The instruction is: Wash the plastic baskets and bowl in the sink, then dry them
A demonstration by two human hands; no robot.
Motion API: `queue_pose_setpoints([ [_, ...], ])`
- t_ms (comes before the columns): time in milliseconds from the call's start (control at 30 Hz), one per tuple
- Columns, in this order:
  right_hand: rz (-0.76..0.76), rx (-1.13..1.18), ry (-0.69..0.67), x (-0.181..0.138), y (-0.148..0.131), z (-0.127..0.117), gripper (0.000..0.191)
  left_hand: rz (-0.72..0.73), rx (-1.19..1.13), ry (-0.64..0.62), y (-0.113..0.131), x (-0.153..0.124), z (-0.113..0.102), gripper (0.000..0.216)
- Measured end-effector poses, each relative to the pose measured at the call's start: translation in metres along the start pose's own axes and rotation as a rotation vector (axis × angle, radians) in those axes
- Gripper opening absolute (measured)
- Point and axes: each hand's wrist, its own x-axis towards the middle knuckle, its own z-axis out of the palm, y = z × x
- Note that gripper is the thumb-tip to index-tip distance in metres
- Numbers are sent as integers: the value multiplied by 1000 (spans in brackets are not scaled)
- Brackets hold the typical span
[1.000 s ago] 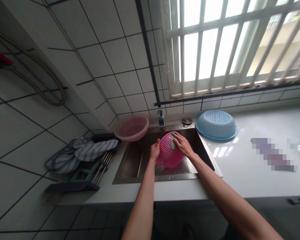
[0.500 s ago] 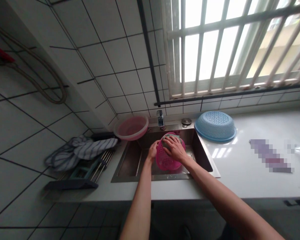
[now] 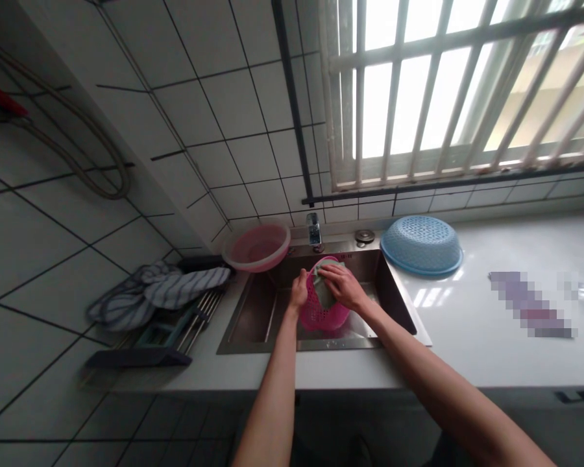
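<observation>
Over the steel sink [image 3: 253,318], my left hand [image 3: 299,290] grips the left rim of a pink perforated plastic basket [image 3: 324,318]. The basket is tilted, with its inside partly facing me. My right hand [image 3: 343,285] is closed on a grey-green cloth [image 3: 325,295] and presses it against the basket. Part of the basket's right side is hidden behind that hand and the cloth. The faucet [image 3: 313,230] stands just behind, at the sink's back edge.
A pink basin [image 3: 257,248] stands at the sink's back left corner. An upturned blue basket [image 3: 421,245] lies on the counter [image 3: 467,337] to the right. On the left, a striped cloth [image 3: 175,292] covers a metal rack [image 3: 204,311]. A round drain strainer [image 3: 365,236] sits behind the sink.
My right hand has moved the cloth from the basket's upper right toward its middle, and more cloth now shows. The basket has tilted and shifted slightly left in my left hand.
</observation>
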Motion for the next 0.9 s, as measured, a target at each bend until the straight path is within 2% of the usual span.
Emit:
queue_pose_setpoints([
  [100,-187,-35,-119,2,-26,8,45,-17,7,73,-1,3,-3,80],
  [167,-234,-42,-156,3,-34,10,46,-26,-4,87,0,3,-5,78],
  [267,-117,-35,-74,2,-20,5,41,8,-38,14,2,-1,-2,74],
  [367,122,-21,64,-1,9,-5,42,53,-52,-144,5,-9,3,69],
  [433,212,-4,122,-3,26,-11,42,57,-59,-267,7,-13,5,66],
  [533,219,-10,185,-3,38,-18,38,28,-75,-413,6,-17,4,63],
  [600,201,-45,188,-3,37,-19,37,-5,-74,-439,4,-17,1,62],
  [767,145,-168,112,-3,19,-3,41,-41,-104,-326,0,-9,-4,42],
  [833,110,-201,84,-3,7,7,43,-62,-101,-209,-1,-5,-1,33],
  [900,60,-209,40,-3,-5,16,43,-101,-73,-34,-3,-3,2,35],
])
